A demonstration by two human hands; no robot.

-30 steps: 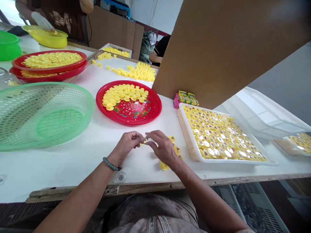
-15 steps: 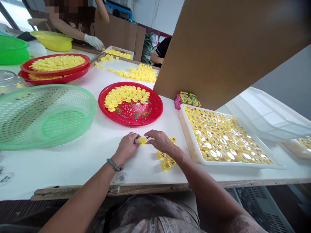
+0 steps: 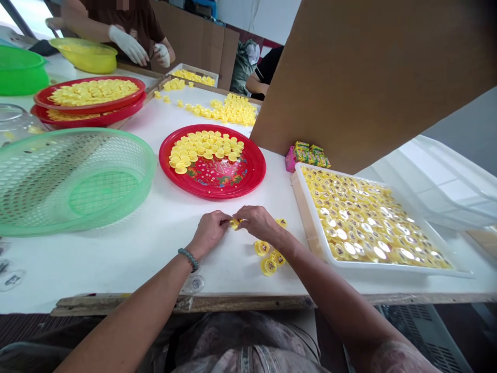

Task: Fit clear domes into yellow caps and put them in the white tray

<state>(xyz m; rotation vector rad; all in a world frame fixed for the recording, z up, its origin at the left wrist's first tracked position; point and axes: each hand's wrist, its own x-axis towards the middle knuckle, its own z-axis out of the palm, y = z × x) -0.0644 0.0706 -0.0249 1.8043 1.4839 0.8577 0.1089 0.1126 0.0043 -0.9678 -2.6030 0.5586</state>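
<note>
Between the fingertips of my left hand (image 3: 212, 232) and my right hand (image 3: 257, 224) is a small yellow plastic cup-shaped piece (image 3: 235, 223), partly hidden by the fingers. Both hands pinch it just above the white table (image 3: 163, 274). Several yellow pieces with printed round tops (image 3: 268, 266) lie beside my right wrist. Beyond my hands stands a red plate (image 3: 254, 173) holding many plain yellow pieces (image 3: 205, 147) on its far left side. Near my left wrist lies a clear round disc (image 3: 196, 283).
A white tray (image 3: 301, 207) full of printed pieces stands at right, by a tall cardboard panel (image 3: 349, 77) and small green packets (image 3: 310, 154). A green colander (image 3: 143, 191) and stacked red plates (image 3: 128, 109) are at left. A co-worker's gloved hands (image 3: 130, 45) show at the back.
My fingertips have come closer together around the yellow piece, which is more covered now. The co-worker's gloved hand has drawn back from the far tray. The view has shifted slightly.
</note>
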